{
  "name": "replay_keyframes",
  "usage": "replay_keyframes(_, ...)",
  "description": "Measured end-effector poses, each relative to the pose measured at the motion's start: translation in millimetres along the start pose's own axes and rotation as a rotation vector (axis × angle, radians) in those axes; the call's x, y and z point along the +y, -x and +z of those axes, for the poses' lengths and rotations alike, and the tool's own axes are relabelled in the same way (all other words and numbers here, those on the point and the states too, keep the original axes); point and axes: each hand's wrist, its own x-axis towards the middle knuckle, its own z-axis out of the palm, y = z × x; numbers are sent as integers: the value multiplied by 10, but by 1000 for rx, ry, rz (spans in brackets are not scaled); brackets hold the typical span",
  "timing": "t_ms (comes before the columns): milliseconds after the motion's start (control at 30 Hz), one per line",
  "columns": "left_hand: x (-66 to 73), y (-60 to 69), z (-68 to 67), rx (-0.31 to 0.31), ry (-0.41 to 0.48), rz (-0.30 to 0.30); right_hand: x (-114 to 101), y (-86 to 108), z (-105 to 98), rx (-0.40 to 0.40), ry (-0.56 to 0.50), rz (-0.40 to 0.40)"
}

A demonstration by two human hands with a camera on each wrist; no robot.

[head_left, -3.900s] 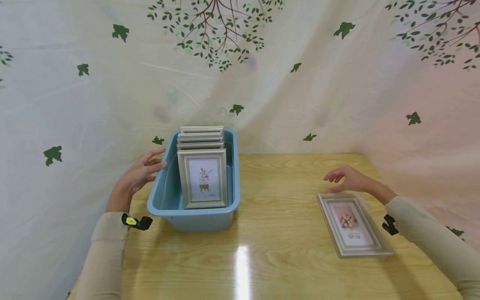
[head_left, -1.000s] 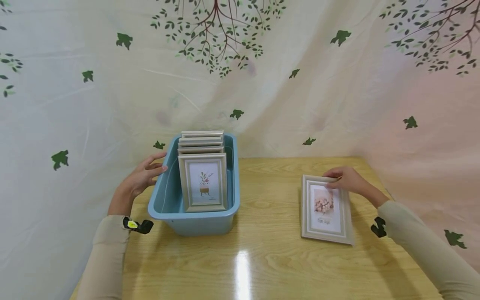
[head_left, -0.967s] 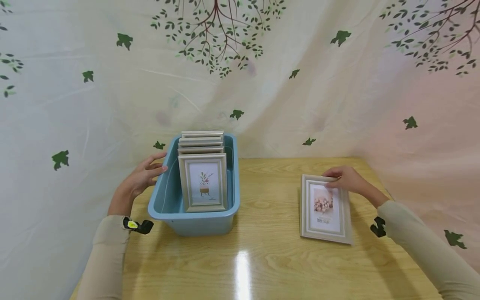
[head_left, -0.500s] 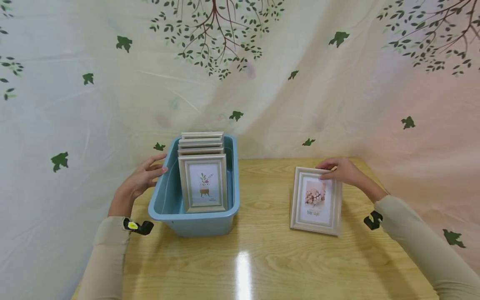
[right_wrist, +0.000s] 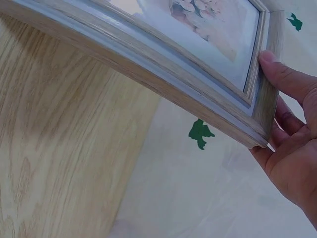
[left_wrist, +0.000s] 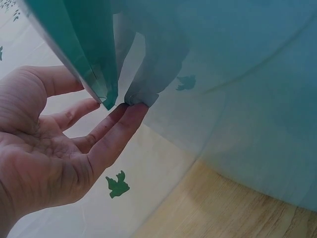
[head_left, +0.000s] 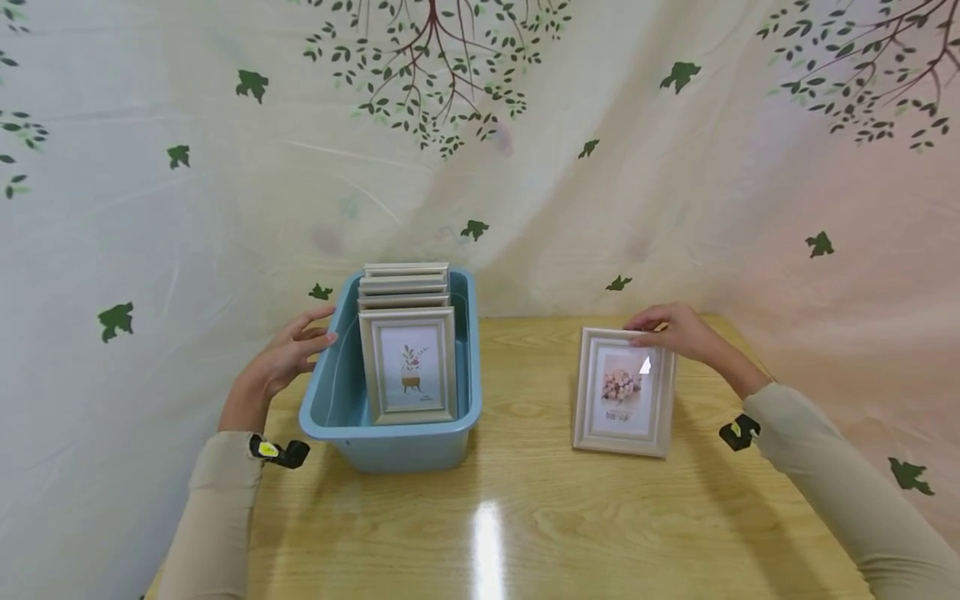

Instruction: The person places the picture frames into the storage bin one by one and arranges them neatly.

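Note:
In the head view, my right hand (head_left: 678, 333) pinches a pale picture frame (head_left: 585, 392) at its upper right edge. The right wrist view shows the thumb on the front of this frame (right_wrist: 178, 94) and fingers behind it. The frame tilts up, its flower picture facing me; whether its lower edge touches the table is unclear. On the left, my left hand (head_left: 288, 354) rests at the side of a blue plastic basin (head_left: 390, 454), fingers fairly straight. In the left wrist view, fingertips touch the basin (left_wrist: 247, 99) near its rim. Several frames (head_left: 408, 367) stand upright inside it.
The basin stands on a wood-grain table (head_left: 555, 517), near its far left. Behind the table hangs a pale curtain (head_left: 540, 208) printed with leaves and branches. A strip of glare crosses the table front.
My right hand has taken hold of the frame that lay flat on the right, raised it to a tilt, and moved it leftward. The left hand and basin have stayed in place.

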Motion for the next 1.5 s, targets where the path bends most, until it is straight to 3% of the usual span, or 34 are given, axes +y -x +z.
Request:
replay_keyframes(367,-27,11,19,9,-6,7,-110,-126,37,46,34,-80)
replay_keyframes(933,-10,-29,5,3,-7,23,-283,-317,70,109,57,-104)
replay_keyframes(1500,-10,-57,-23,-8,8,16,-705,-476,-85,208,-21,-128)
